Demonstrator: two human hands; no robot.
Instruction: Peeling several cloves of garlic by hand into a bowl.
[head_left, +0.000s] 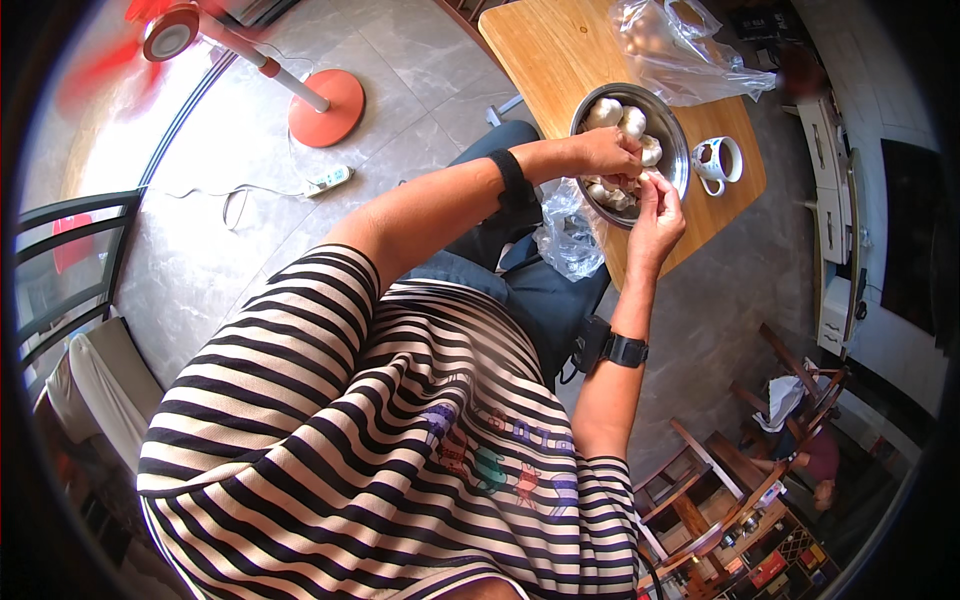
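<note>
Over a stainless steel bowl (681, 150), my left hand (611, 152) and my right hand (658, 214) meet fingertip to fingertip. Between them they pinch a small pale piece of garlic (643, 175), largely covered by the fingers. Whole white garlic bulbs (604, 113) fill the far side of the bowl. More garlic and papery skins (611, 196) lie at its near side, partly behind my left hand. The bowl stands on a wooden table (547, 52). A white patterned mug (716, 161) with dark liquid is just right of it.
A clear plastic bag (667, 56) with round brownish items lies beyond the bowl. Another crumpled plastic bag (570, 236) hangs at the near table edge by my legs. Left on the floor are a red-based fan (327, 109) and a power strip (328, 181). A person (817, 465) is at lower right.
</note>
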